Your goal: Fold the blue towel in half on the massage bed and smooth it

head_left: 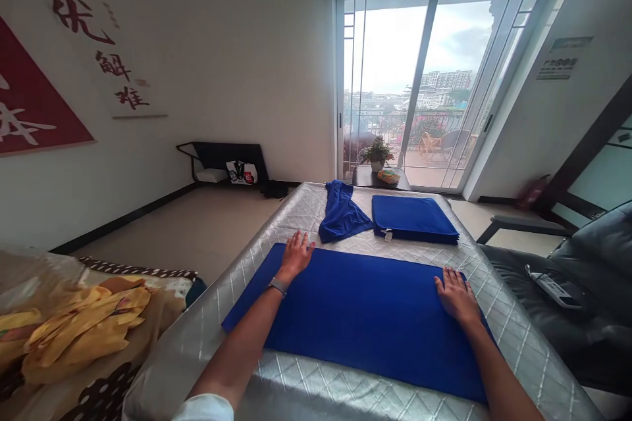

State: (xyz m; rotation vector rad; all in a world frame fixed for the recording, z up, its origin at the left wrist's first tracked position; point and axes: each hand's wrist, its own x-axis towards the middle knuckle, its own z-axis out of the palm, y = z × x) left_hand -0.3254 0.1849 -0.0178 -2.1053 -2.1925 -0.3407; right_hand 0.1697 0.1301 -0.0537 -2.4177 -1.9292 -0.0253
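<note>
A blue cloth [365, 312] lies spread flat as a long rectangle on the silver quilted surface [306, 381]. My left hand [296, 254] rests open, fingers spread, on the cloth's far left corner. Over at the far right corner my right hand [457, 294] lies flat and open on the cloth as well. Beyond them sit a neatly folded blue stack [413, 217] and a crumpled blue cloth [340, 212].
A yellow and brown patterned blanket [83, 329] lies at the left. A dark chair [582, 289] with a remote stands at the right. A small table with a potted plant [378, 154] stands before the glass sliding doors [424, 79].
</note>
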